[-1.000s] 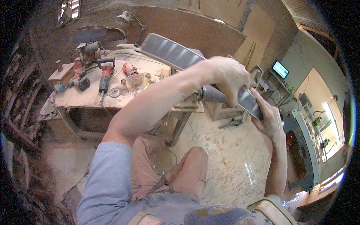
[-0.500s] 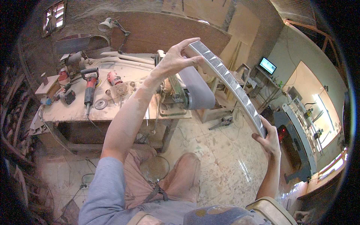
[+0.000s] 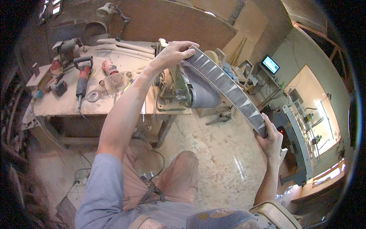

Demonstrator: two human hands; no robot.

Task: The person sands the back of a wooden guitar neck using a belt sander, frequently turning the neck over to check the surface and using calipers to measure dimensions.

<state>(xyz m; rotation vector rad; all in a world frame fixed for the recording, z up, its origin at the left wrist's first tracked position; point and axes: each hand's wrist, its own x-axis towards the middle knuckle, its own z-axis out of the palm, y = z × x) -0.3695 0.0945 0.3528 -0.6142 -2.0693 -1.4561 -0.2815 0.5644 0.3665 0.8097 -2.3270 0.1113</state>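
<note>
The left hand (image 3: 177, 50) and the right hand (image 3: 271, 138) are well apart, each closed on one end of a long, narrow, dark strip with pale triangular inlays and light edging (image 3: 227, 89). The left hand's thumb and fingers pinch the upper end; the right hand's thumb and fingers are parted by the strip's width, gripping its lower end from both edges.

The strip is held up in the air, slanting down from left to right, beside a green-framed belt sander with a wide grey belt (image 3: 203, 91). Whether strip and belt touch, I cannot tell.

On the dusty pale wooden bench (image 3: 57, 106) lie a red-and-black power tool with a loop handle (image 3: 82, 79), a round grey disc (image 3: 94, 95) and a black-and-red cordless tool (image 3: 58, 87). Any markings on these tools, and the content of the lit blue-white monitor (image 3: 270, 65), are too small to read.
</note>
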